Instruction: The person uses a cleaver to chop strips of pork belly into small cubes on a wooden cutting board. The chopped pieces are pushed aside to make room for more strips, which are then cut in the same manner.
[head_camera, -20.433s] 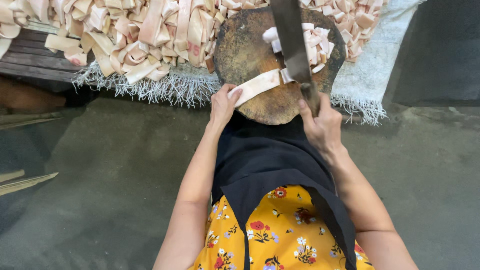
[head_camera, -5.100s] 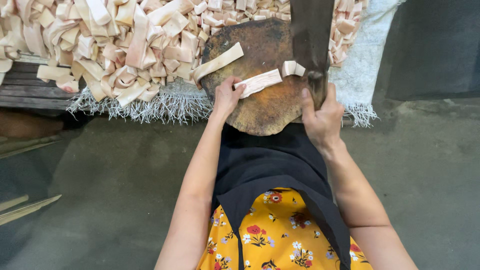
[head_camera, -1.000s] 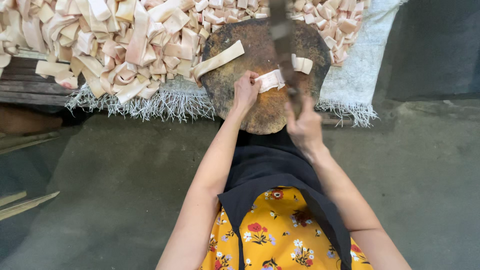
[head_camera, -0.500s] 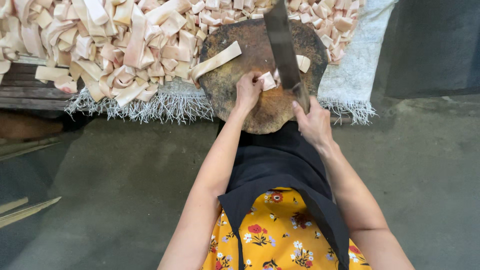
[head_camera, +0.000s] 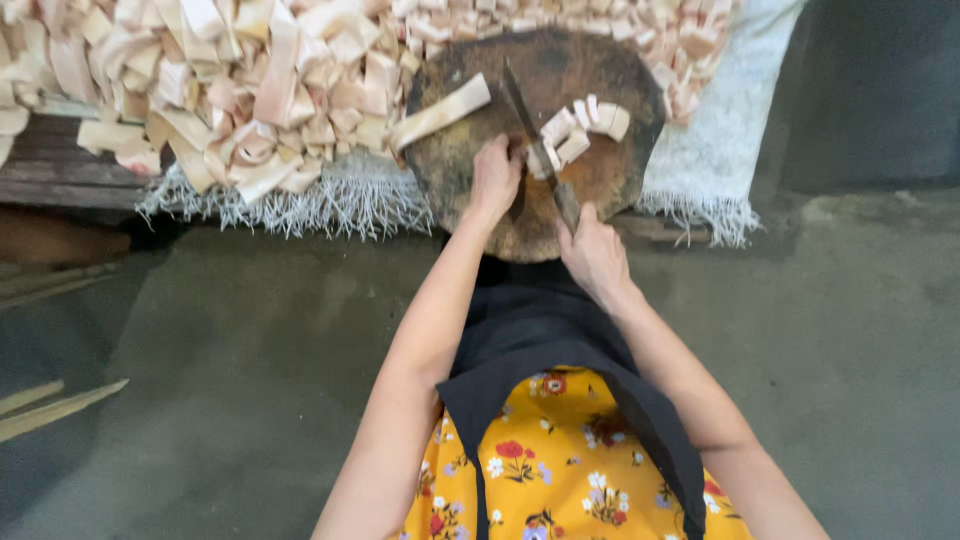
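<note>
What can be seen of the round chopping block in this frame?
The round chopping block is a thick, dark, worn wooden disc lying flat, its far side against a heap of pale strips on a fringed white cloth. On it lie one long pale strip and several cut pieces. The left hand presses down on it beside the cleaver, held by the right hand at its near edge.

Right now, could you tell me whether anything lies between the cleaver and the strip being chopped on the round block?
Nothing visible does. The cleaver, gripped by the right hand, sits directly at the pale strip, which the left hand holds on the round wooden block. The cut pieces lie on the blade's far side.
</note>
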